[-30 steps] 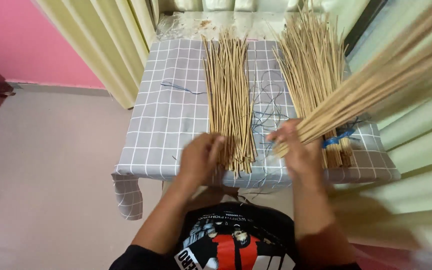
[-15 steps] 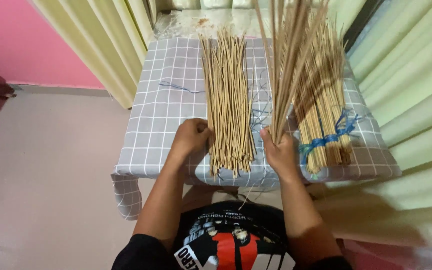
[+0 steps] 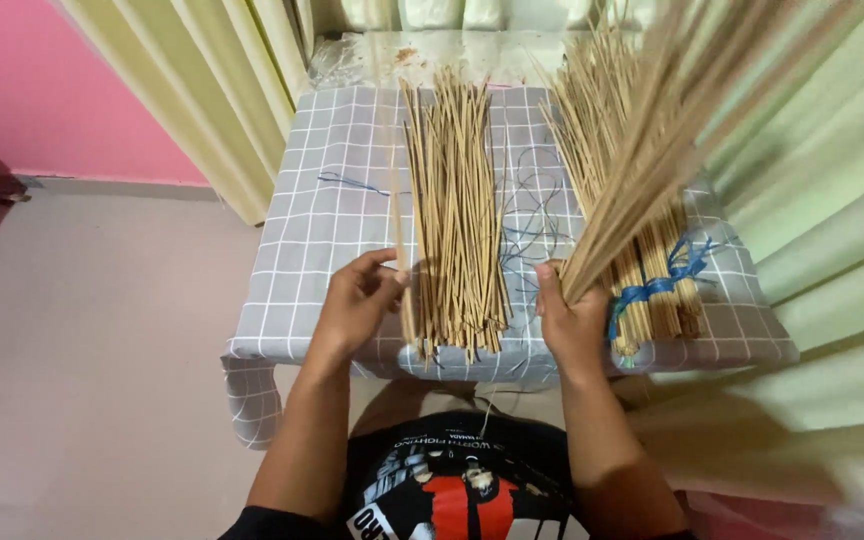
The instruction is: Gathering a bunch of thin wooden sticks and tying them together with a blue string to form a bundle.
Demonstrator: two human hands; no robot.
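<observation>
My right hand point(image 3: 572, 318) grips the lower end of a bunch of thin pale sticks point(image 3: 652, 150) that rises up and to the right, blurred. My left hand point(image 3: 357, 298) pinches a single stick point(image 3: 399, 255) that lies along the left side of a loose pile of sticks point(image 3: 457, 215) in the middle of the table. At the right lies another bundle of sticks point(image 3: 652, 285) tied with blue string point(image 3: 664, 280).
The sticks rest on a small table with a grey checked cloth point(image 3: 322, 240). Loose blue strings point(image 3: 527, 235) lie between the piles. Pale curtains point(image 3: 812, 200) hang at the right and back. A pink wall point(image 3: 42, 90) is at the left.
The raised bunch in my right hand has swung from upright to leaning right. My left hand has lifted off the pile's end and now pinches one stick at its left side.
</observation>
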